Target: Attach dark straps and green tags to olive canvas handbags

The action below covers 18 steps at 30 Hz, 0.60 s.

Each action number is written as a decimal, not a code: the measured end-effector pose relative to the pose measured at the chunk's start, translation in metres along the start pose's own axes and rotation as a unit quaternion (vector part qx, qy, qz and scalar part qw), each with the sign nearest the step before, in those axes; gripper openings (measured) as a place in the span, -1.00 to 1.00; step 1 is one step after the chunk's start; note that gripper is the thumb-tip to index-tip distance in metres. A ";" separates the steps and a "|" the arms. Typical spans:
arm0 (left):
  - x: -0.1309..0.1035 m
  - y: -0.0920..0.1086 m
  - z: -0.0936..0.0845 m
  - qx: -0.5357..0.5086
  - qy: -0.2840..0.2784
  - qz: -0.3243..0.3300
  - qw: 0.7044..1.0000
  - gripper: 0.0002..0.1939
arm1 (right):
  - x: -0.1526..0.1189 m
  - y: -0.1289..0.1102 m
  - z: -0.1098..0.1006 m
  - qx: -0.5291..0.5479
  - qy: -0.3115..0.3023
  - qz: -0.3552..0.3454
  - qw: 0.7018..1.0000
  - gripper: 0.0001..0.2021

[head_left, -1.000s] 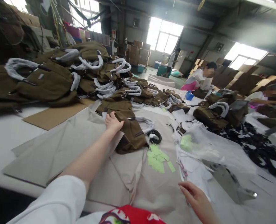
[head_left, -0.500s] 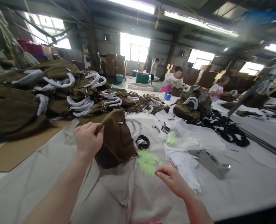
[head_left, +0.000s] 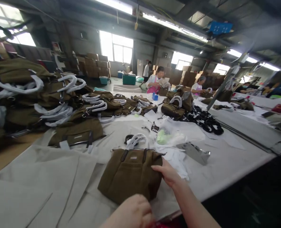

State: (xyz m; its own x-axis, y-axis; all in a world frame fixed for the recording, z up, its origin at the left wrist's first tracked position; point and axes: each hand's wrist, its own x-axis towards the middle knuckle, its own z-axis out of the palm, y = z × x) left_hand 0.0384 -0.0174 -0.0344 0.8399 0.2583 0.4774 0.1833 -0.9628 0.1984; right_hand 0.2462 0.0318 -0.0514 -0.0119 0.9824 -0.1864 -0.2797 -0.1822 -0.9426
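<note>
An olive-brown handbag [head_left: 131, 175] stands on the covered table before me, its front and small label facing me. Its handles [head_left: 137, 139] stick up, wrapped in white. My right hand [head_left: 168, 172] grips the bag's right side, thumb on the front and fingers behind. Low in front of the bag, my left hand [head_left: 137, 210] is closed, somewhat blurred; whatever its curled fingers hold is hidden. Just behind the handles lies a black coiled strap [head_left: 128, 138]. Another olive bag [head_left: 77, 131] lies flat to the left.
Olive bags [head_left: 24, 95] are heaped at the left. Right of my bag lie white papers [head_left: 178, 161], a grey tape dispenser [head_left: 195, 152] and clear plastic with green slips [head_left: 163, 136]. Black straps [head_left: 204, 120] pile near a metal pole [head_left: 220, 90]. Co-workers [head_left: 156, 84] work across the table.
The view has swung right. The bag now stands upright, front toward me. My right hand has come from the green slips to the bag's side; my left has left its upper edge and moved low.
</note>
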 end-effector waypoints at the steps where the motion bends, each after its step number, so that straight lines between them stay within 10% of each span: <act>1: 0.003 0.000 -0.016 -0.014 0.008 -0.045 0.999 -0.94 | 0.000 0.002 -0.001 -0.015 0.013 -0.004 1.000 -0.51; 4: 0.002 -0.016 -0.071 0.017 0.148 -0.168 0.974 -0.80 | -0.007 -0.001 -0.003 -0.044 -0.003 -0.027 0.999 -0.52; 8: -0.019 -0.050 -0.117 0.200 0.320 -0.351 0.857 -0.54 | -0.024 -0.023 -0.008 -0.107 -0.121 -0.084 0.983 -0.65; 14: -0.054 -0.051 -0.131 -0.029 -0.024 -0.360 0.932 -0.69 | -0.027 -0.032 -0.021 -0.153 -0.141 -0.122 0.971 -0.74; 18: -0.061 -0.049 -0.135 -0.125 -0.099 -0.331 0.930 -0.65 | -0.020 -0.021 -0.031 -0.177 -0.087 -0.150 0.969 -0.89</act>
State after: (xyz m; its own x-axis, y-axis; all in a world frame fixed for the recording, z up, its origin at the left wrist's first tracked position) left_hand -0.0914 0.0248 0.0425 0.6674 0.7446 0.0167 0.5905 -0.5426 0.5974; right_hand 0.2822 0.0153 -0.0361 -0.1516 0.9798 0.1307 0.0507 0.1398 -0.9889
